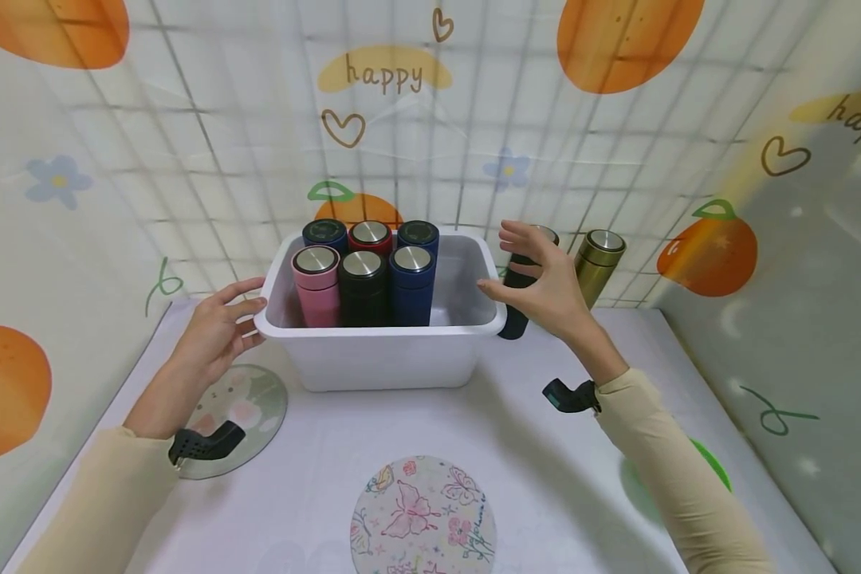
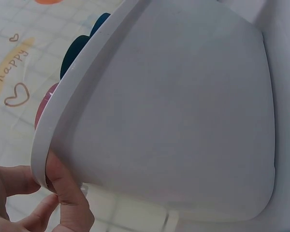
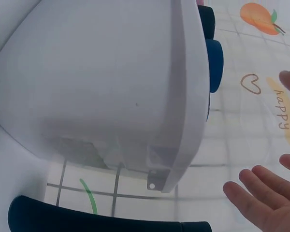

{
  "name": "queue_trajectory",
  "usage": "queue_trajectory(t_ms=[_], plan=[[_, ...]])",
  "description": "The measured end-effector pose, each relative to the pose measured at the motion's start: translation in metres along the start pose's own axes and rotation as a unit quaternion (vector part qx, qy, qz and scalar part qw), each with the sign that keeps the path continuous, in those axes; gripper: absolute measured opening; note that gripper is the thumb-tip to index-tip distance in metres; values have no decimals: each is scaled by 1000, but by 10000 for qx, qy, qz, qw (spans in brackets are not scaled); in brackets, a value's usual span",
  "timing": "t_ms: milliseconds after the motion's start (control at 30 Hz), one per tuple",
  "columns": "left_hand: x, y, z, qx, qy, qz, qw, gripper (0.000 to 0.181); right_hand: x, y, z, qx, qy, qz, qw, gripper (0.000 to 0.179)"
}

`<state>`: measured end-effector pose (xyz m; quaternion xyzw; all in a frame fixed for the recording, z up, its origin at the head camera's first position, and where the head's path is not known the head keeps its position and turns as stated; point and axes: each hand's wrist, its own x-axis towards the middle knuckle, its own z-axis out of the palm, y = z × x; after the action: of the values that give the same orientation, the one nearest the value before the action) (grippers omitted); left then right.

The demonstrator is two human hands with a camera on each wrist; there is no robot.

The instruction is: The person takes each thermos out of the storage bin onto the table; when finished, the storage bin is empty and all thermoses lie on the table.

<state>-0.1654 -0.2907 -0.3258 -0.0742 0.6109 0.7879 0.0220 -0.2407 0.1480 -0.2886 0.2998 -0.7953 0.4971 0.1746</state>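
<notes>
A white plastic tub (image 1: 380, 363) stands on the table, holding two rows of upright vacuum flasks. Its front row has a pink flask (image 1: 317, 299), a black flask (image 1: 363, 299) and a blue flask (image 1: 411, 293); behind stand a red flask (image 1: 370, 236) and two dark ones. At the tub's left end, my left hand (image 1: 211, 331) grips the rim, with the thumb and fingers around it in the left wrist view. My right hand (image 1: 548, 287) hovers by the right rim, fingers spread and holding nothing. Behind it, a black flask (image 1: 514, 323) is partly hidden.
A gold flask (image 1: 597, 267) stands behind the right hand. Round mats lie on the table: a butterfly-patterned one (image 1: 425, 518) in front, a green-grey one (image 1: 258, 414) under the left forearm, and a green-edged one (image 1: 712, 462) partly under the right sleeve. A patterned curtain (image 1: 258, 159) hangs behind.
</notes>
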Motion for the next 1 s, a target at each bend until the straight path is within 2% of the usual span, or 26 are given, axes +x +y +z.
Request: queue_trajectory(t_ms=[367, 1000], plan=[[-1, 0, 1, -42, 4, -37, 10000, 54, 1, 2, 11, 121, -42, -23, 9999, 75], [-1, -1, 1, 44, 72, -45, 10000, 54, 2, 6, 28, 261, -191, 282, 9991, 78]])
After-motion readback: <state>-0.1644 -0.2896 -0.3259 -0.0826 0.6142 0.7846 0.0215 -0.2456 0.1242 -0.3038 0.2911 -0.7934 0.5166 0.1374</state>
